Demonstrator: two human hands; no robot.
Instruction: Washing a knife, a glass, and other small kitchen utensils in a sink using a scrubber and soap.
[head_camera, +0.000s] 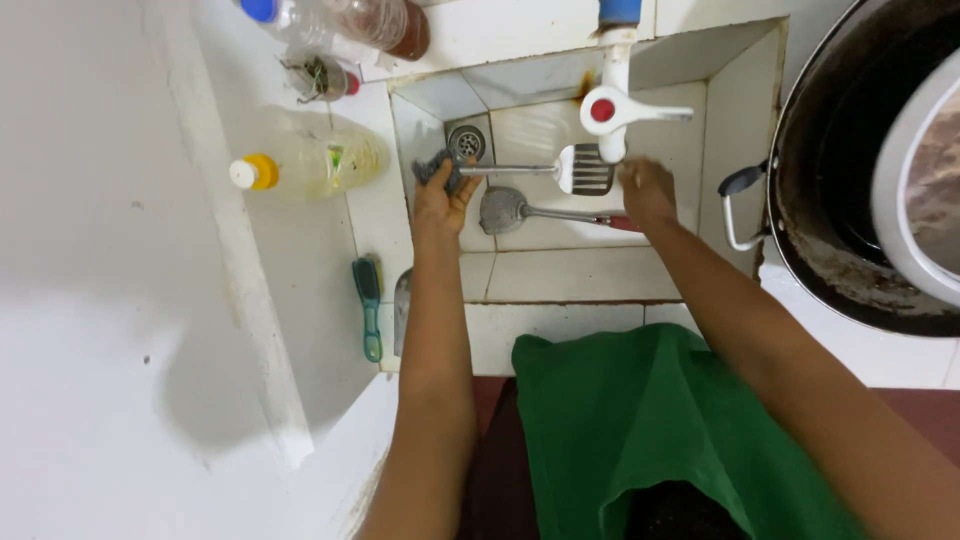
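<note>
White tiles line a small sink (590, 275) set into a pale surface (120, 300), with a tap (612, 105) hanging over the basin and a drain (466, 142) in its far left corner. The left hand (440, 195) is closed on the dark handle end of a slotted spatula (585, 170), holding it level so the blade sits just under the tap. The right hand (648, 190) is blurred beside the blade; whether it is open or closed on anything cannot be told. A ladle (505, 208) lies on the basin floor, just below the spatula. Judging by this, the step is washing the spatula under the tap; the next move seems to call for a steady left grip while the right hand rubs the blade. Beside the sink lie an oil bottle (315, 162) and a green brush (369, 305); a large dark pot (840, 230) sits at the right.
</note>
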